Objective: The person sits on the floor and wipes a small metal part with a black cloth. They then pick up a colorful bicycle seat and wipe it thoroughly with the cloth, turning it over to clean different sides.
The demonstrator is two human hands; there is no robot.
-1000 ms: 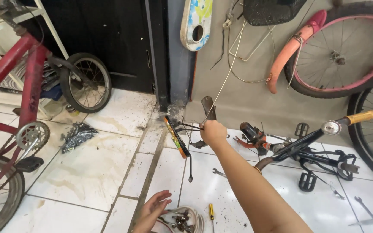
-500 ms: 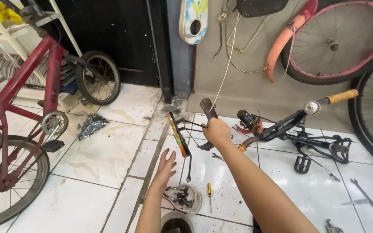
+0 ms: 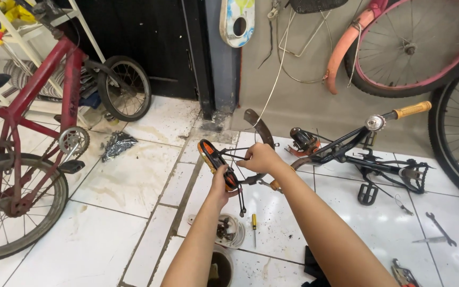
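Gripping an orange-and-black fender point(image 3: 216, 159) from below with the left hand point(image 3: 220, 183), fingers closed around its lower end. Pinching the fender's thin wire stays point(image 3: 236, 154) with the right hand point(image 3: 261, 158), fingers closed on them just beside the left hand. Holding the fender tilted in the air above the white tile floor point(image 3: 128, 180), upper end pointing up and to the left, near the middle of the view. Dangling a black cable point(image 3: 240, 197) down from between the two hands.

Lying on the floor right under the forearms: a small round tub point(image 3: 230, 229) of metal parts and, just beside it, a screwdriver point(image 3: 254, 226) with a yellow handle. Sitting nearer the body, a dark round can point(image 3: 220, 268), partly hidden by the left arm.

Resting on the tiles to the right, a black bike frame point(image 3: 357, 154) on its side, with an orange grip point(image 3: 413, 110) raised at the end of its handlebar and a pedal point(image 3: 366, 194) below it. Lying further right, a wrench point(image 3: 436, 232).

Standing at the left, a red bike point(image 3: 38, 106) with its chainring point(image 3: 73, 141) showing. Leaning against the grey wall at the back, a pink wheel point(image 3: 415, 48) with a pink fender point(image 3: 346, 53) beside it.
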